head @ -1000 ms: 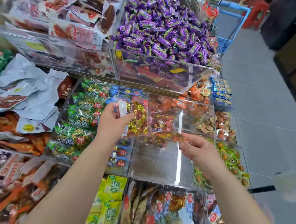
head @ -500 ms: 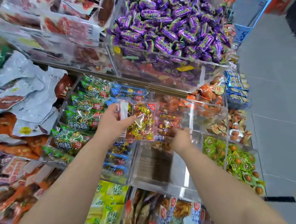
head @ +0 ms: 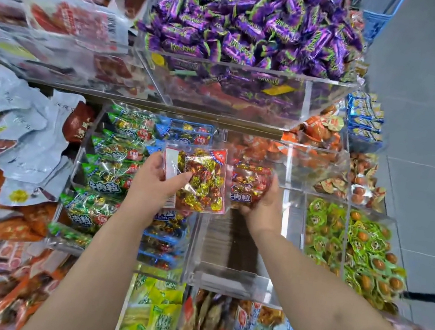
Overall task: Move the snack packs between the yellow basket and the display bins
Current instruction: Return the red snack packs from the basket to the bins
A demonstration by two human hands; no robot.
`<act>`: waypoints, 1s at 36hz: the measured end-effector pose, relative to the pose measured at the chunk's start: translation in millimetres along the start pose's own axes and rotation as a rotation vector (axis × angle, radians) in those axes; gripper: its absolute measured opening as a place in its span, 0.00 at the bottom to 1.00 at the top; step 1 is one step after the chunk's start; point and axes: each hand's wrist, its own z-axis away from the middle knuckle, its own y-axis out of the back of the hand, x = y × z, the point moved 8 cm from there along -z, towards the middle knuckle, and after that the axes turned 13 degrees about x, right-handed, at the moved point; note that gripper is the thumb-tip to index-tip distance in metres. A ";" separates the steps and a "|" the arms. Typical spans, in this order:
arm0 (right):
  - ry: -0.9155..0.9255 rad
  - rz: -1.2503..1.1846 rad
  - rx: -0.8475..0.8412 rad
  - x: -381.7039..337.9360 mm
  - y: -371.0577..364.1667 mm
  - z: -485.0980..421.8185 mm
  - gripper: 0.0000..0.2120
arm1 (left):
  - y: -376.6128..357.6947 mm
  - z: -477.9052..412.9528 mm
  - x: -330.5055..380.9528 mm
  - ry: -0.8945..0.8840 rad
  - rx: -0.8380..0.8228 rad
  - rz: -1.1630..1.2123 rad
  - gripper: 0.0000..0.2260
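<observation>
Acrylic walls, clear and full of glare, divide the display, so the bin edges are hard to trace. Nearest, green-yellow pouches (head: pixel 156 322) run off the bottom of the frame beside blurred packs whose print cannot be read. Two bare forearms reach up over them. Between the forearms lies a clear bin (head: pixel 225 253), with its dark slatted floor mostly showing.

Past its near wall, the left hand (head: pixel 151 186) grasps a pack of yellow-wrapped sweets (head: pixel 200 179). The thumb is pressed across the white label and the other fingers are hidden behind the pack. This pack hangs in the air over the wall between the clear bin and the blue packs (head: pixel 165 242), and it covers the left edge of a red pack (head: pixel 247 183).

The right hand (head: pixel 265 203) curls round the red pack at the far end of the clear bin, fingertips out of sight. Whether that pack rests on the bin floor or is lifted cannot be told.

Green packs (head: pixel 114 166) fill the bin to the left. On the upper shelf, purple-wrapped sweets (head: pixel 246 19) are heaped high. A blue basket (head: pixel 376 21) at the top right is cut off by the frame.
</observation>
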 end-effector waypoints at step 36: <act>-0.076 0.159 -0.128 -23.0 68.0 26.8 0.52 | 1.4 16.9 13.9 0.105 0.026 0.058 0.19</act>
